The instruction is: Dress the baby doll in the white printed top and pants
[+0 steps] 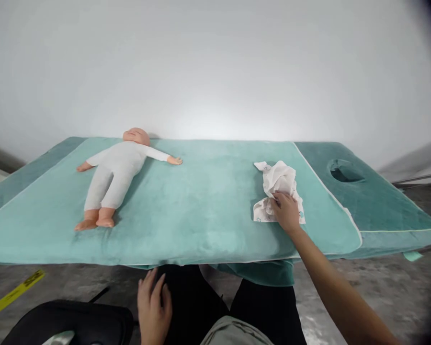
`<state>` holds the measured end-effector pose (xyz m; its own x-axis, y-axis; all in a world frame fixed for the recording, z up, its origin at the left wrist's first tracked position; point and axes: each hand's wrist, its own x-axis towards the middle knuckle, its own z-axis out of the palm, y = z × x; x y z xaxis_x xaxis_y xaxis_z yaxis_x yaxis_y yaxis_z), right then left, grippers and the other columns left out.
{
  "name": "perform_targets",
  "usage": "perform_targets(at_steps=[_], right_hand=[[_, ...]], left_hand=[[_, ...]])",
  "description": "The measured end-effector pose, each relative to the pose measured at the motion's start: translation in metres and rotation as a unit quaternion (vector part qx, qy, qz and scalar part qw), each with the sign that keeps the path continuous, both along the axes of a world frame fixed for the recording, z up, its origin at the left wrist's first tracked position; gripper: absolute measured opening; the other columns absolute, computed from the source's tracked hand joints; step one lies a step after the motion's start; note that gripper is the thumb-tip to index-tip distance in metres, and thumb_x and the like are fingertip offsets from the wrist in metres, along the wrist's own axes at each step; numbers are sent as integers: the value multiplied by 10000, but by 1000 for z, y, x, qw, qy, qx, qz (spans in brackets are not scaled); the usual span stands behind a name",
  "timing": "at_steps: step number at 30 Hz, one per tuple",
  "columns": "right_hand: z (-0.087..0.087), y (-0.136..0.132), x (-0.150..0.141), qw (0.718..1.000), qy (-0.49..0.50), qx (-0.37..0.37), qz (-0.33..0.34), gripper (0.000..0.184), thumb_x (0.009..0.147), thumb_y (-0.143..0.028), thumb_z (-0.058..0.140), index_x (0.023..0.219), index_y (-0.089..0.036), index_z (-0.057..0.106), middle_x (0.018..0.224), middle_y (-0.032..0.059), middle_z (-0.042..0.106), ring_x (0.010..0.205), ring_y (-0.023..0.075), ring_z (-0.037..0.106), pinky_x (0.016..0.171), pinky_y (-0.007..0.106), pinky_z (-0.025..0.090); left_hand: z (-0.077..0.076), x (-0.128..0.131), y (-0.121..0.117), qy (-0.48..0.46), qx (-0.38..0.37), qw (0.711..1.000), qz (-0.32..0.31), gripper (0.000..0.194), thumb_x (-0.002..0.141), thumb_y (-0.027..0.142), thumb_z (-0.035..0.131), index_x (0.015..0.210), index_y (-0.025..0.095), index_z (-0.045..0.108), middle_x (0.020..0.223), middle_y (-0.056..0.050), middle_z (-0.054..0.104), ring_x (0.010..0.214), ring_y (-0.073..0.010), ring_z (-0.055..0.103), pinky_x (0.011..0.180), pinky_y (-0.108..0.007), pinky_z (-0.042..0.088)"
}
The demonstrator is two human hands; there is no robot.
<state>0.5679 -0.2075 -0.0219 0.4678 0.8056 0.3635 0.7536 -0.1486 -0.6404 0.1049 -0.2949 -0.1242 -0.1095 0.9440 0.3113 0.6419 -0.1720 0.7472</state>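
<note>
White cloth looks light and limp, best taken by a bunched fold. The right hand has its grip pinched on it; the left hand is empty, loosely apart.

Teal velvet-covered massage bed, dark oval opening near its right end; plain white wall, brightest above the far edge; mottled grey floor below.

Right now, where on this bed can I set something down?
The widest bare patch lies between the doll and the white cloth. A smaller strip runs between the cloth and the darker section. It's crowded at the cloth, where your right hand is, and around the doll.
</note>
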Motion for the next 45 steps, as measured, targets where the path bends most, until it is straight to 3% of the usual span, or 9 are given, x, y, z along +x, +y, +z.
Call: perform_targets(at_steps=[3,7,14,20,24,28,33,41,45], right_hand=[[31,12,-12,970,235,69,-7,202,867,-434,557,905,-235,564,782,19,607,713,197,552,693,341,468],[82,8,-45,889,395,162,168,190,856,-435,588,891,-260,526,842,5,557,776,183,555,677,300,463],[148,-20,-94,828,422,111,352,281,849,-517,640,920,-283,500,826,4,540,755,201,566,678,335,515],[178,-20,-117,806,252,92,528,194,966,-459,541,1091,-320,594,1161,43,555,1063,216,592,907,393,553],[150,-9,-103,860,98,41,499,337,1030,-381,408,1295,-298,600,1332,71,558,1281,239,506,1126,449,409],[57,-5,-68,931,-14,-21,363,548,975,-420,494,1500,-290,411,1516,89,464,1410,277,403,1174,495,331],[-23,-25,-16,923,-245,-106,278,587,905,-256,537,1487,-275,466,1490,101,515,1377,317,439,1163,517,296],[37,-29,56,916,-309,-248,60,620,878,-267,565,1485,-257,435,1455,178,523,1297,365,506,1029,516,411],[110,-35,20,920,-242,-270,147,655,896,-476,580,1495,-267,417,1511,188,466,1342,431,473,1024,585,429]], left_hand=[[8,49,12,-29,-7,996,-82,340,872,389,580,1199,372,670,1265,-78,664,1269,-338,589,1075,-580,481],[61,113,46,-88,-7,978,-190,444,950,408,510,1384,324,548,1343,-114,616,1281,-314,578,1047,-544,509],[178,176,93,-201,-43,912,-355,806,882,426,682,1563,339,259,1633,-112,296,1482,-324,359,1178,-527,385],[200,216,74,-177,-2,925,-338,842,782,444,777,1501,263,378,1550,-134,414,1492,-352,323,1230,-530,287],[201,217,91,-249,-27,941,-229,368,897,416,582,1159,166,644,1208,-133,679,1225,-321,594,1067,-497,451],[204,184,109,-331,-69,936,-92,348,821,466,614,905,134,677,967,-93,731,999,-286,655,924,-423,507],[221,145,122,-401,-32,916,-7,374,753,506,706,866,152,666,847,-39,688,877,-213,634,820,-328,496],[268,96,132,-293,-54,950,-93,372,789,528,709,740,174,604,679,4,562,668,-138,530,611,-254,419],[286,102,129,-97,-208,932,-281,413,849,590,604,776,184,629,757,-25,620,676,-161,544,593,-269,401]])
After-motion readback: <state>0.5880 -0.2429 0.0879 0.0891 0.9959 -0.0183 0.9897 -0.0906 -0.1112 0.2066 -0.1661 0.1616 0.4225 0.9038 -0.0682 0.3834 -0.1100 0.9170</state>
